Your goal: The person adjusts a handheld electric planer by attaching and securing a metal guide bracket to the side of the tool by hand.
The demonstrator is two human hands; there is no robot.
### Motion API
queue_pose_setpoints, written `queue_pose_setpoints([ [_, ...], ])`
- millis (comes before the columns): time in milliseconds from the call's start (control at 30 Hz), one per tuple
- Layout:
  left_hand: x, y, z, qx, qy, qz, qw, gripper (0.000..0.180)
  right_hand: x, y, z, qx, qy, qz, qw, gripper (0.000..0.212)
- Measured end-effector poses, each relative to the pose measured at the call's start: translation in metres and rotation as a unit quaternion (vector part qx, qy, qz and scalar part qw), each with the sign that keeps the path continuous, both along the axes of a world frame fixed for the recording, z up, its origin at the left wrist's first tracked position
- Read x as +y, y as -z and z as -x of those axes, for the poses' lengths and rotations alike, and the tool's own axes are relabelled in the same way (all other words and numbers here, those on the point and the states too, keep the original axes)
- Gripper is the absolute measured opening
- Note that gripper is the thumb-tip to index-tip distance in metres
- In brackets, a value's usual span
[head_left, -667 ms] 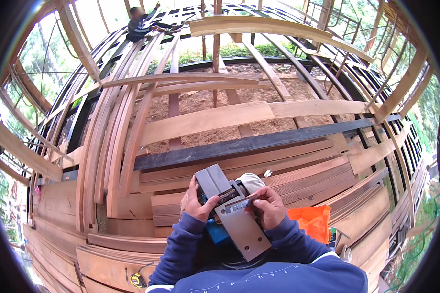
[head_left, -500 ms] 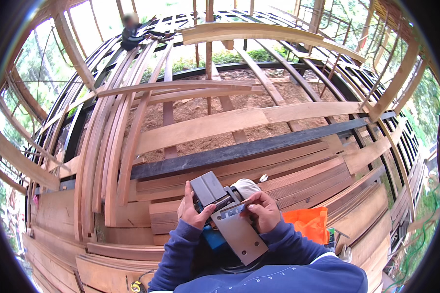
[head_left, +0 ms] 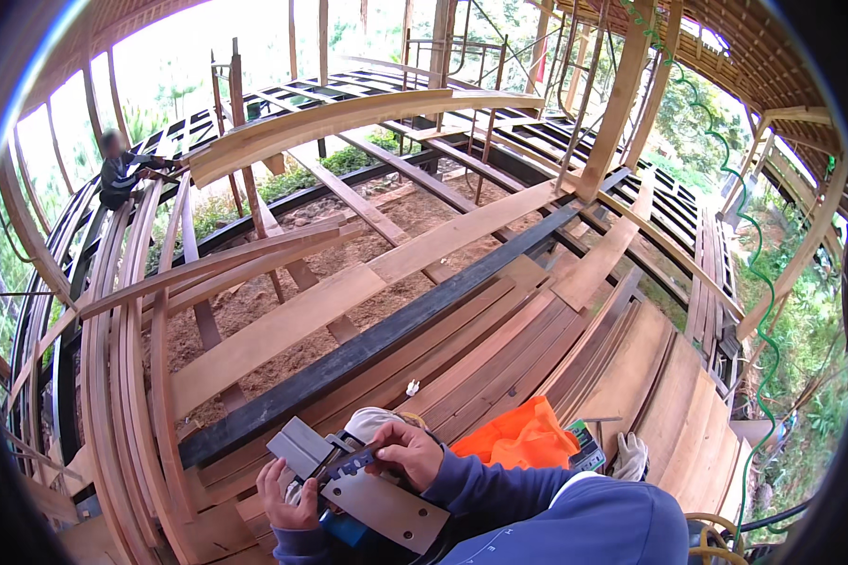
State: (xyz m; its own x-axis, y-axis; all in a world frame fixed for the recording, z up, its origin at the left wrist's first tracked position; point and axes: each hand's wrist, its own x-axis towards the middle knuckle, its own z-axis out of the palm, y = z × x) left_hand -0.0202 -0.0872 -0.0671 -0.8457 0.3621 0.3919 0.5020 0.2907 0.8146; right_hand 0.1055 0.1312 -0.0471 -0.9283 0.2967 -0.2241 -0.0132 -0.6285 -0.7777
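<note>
Just left of the orange bag (head_left: 520, 435) was the planer (head_left: 386, 508), grey-plated over a blue body. My left hand (head_left: 290, 499) clasped it; my right hand (head_left: 410, 454) pinched a dark strip (head_left: 352, 463).

Power tool (head_left: 386, 506) is btw. L hand (head_left: 289, 496) and R hand (head_left: 409, 456). Bag (head_left: 518, 436) lies on boards (head_left: 504, 367), R of tool; box (head_left: 588, 448) is just R of bag, then glove (head_left: 630, 459). Plug (head_left: 413, 387) lies on boards beyond tool, beam (head_left: 410, 317) behind plug. Co-worker (head_left: 118, 181) is far L in backgr.
</note>
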Motion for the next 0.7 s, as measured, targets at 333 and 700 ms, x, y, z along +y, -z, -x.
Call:
queue_pose_setpoints([
  [333, -0.015, -0.024, -0.024, 0.013, -0.012, 0.039, 0.999, 0.01, -0.003, -0.01, 0.006, -0.023, 0.0, 0.014, 1.0, 0.026],
  [700, -0.007, -0.062, -0.043, 0.025, 0.014, 0.06, 0.998, 0.018, 0.003, -0.018, 0.011, -0.055, -0.016, 0.033, 0.998, 0.032],
])
